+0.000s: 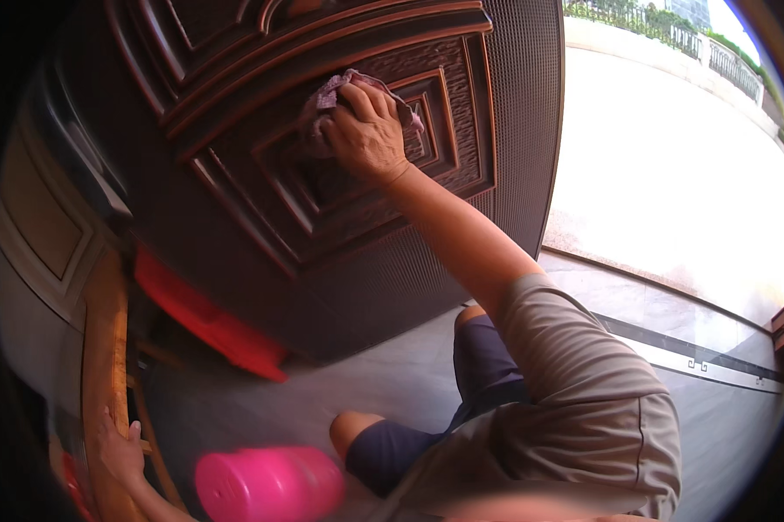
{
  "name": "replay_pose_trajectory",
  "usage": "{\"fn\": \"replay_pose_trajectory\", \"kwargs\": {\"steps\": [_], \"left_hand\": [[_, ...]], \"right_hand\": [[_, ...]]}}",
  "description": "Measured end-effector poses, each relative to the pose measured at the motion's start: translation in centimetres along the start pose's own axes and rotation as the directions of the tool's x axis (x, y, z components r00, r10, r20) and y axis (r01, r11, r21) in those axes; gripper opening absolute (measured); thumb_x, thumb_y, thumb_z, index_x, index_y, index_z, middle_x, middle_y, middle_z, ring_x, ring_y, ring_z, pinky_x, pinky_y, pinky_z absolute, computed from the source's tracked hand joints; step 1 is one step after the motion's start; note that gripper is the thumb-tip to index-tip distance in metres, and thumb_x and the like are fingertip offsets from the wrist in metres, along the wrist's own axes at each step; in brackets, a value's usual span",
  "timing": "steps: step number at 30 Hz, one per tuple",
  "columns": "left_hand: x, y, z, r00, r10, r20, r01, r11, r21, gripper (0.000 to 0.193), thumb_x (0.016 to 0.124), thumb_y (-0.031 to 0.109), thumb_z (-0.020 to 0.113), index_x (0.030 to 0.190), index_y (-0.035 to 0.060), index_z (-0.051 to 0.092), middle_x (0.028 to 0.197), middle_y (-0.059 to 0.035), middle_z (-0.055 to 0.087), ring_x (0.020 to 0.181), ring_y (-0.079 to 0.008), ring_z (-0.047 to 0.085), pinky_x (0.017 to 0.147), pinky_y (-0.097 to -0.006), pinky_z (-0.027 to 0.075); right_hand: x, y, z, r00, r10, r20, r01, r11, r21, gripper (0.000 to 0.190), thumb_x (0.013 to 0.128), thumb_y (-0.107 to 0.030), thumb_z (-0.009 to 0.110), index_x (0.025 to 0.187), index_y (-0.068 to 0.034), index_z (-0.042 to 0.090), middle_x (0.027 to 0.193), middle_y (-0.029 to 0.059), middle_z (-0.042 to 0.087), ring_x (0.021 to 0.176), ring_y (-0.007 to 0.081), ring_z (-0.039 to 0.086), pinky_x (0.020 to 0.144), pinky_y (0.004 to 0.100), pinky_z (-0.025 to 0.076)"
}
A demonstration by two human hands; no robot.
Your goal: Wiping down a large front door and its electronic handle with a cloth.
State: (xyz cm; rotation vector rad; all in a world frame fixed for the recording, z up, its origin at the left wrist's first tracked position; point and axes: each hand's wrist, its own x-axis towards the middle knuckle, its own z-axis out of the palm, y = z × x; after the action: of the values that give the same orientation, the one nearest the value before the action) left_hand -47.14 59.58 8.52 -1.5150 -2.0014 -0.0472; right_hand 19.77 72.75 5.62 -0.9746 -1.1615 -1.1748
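My right hand (369, 136) presses a bunched purple cloth (326, 101) against a dark brown door (359, 287) with raised, nested rectangular mouldings. The arm is stretched out, and part of the cloth is hidden under the palm. At the lower left, my left hand (123, 450) rests on the edge of a wooden piece of furniture (105, 352), its thumb raised and fingers along the top. Whether those fingers grip the wood is not plain. A pink plastic bucket or stool (268, 483) is on the floor beside my knee.
A red object (202, 320) lies low between the door and the wooden furniture. Grey tiles (392, 378) cover the floor, with a patterned border strip (685, 365) by the doorway. Bright paving (659, 163) and a balustrade (734, 68) show outside. A panelled surface (43, 215) is at left.
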Motion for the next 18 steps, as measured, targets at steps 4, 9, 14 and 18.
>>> {"fn": "replay_pose_trajectory", "kwargs": {"steps": [4, 9, 14, 18], "left_hand": [[0.5, 0.0, 1.5, 1.000, -0.010, -0.004, 0.010, 1.000, -0.004, 0.072, 0.092, 0.032, 0.073, 0.154, 0.0096, 0.043, 0.153, -0.0151, 0.051, 0.133, -0.0369, 0.055, 0.109, -0.0468, 0.047], [0.7, 0.5, 0.1, 0.989, -0.093, 0.112, 0.102, 0.992, -0.076, 0.073, 0.091, 0.030, 0.074, 0.154, 0.0092, 0.043, 0.155, -0.0151, 0.050, 0.134, -0.0362, 0.054, 0.109, -0.0468, 0.046], [0.5, 1.1, -0.4, 0.994, -0.075, 0.084, 0.080, 0.996, -0.046, 0.073, 0.091, 0.031, 0.074, 0.154, 0.0093, 0.043, 0.154, -0.0159, 0.050, 0.136, -0.0359, 0.052, 0.110, -0.0461, 0.046], [0.3, 0.4, 0.1, 0.992, -0.068, 0.109, 0.075, 0.995, -0.061, 0.074, 0.092, 0.032, 0.074, 0.155, 0.0100, 0.042, 0.154, -0.0162, 0.050, 0.138, -0.0362, 0.051, 0.110, -0.0463, 0.046]], "right_hand": [[1.3, 6.2, -2.7, 0.899, 0.417, -0.135, -0.432, 0.895, -0.112, 0.060, 0.104, -0.044, 0.053, 0.135, 0.007, 0.052, 0.143, 0.0317, 0.049, 0.137, 0.0491, 0.042, 0.116, 0.0541, 0.030], [4.6, 13.3, -3.9, 0.797, 0.583, -0.158, -0.604, 0.770, -0.208, 0.087, 0.101, -0.062, 0.046, 0.146, 0.013, 0.039, 0.152, 0.0397, 0.038, 0.146, 0.0534, 0.030, 0.123, 0.0554, 0.018], [1.5, 7.8, 0.3, 0.883, 0.468, -0.036, -0.453, 0.830, -0.327, 0.082, 0.101, -0.058, 0.048, 0.136, 0.016, 0.045, 0.141, 0.0419, 0.043, 0.141, 0.0590, 0.030, 0.123, 0.0604, 0.016], [0.2, 6.7, -1.6, 0.921, 0.377, 0.093, -0.336, 0.894, -0.295, 0.071, 0.098, -0.056, 0.056, 0.120, 0.011, 0.056, 0.125, 0.0363, 0.054, 0.125, 0.0536, 0.046, 0.115, 0.0588, 0.027]]}}
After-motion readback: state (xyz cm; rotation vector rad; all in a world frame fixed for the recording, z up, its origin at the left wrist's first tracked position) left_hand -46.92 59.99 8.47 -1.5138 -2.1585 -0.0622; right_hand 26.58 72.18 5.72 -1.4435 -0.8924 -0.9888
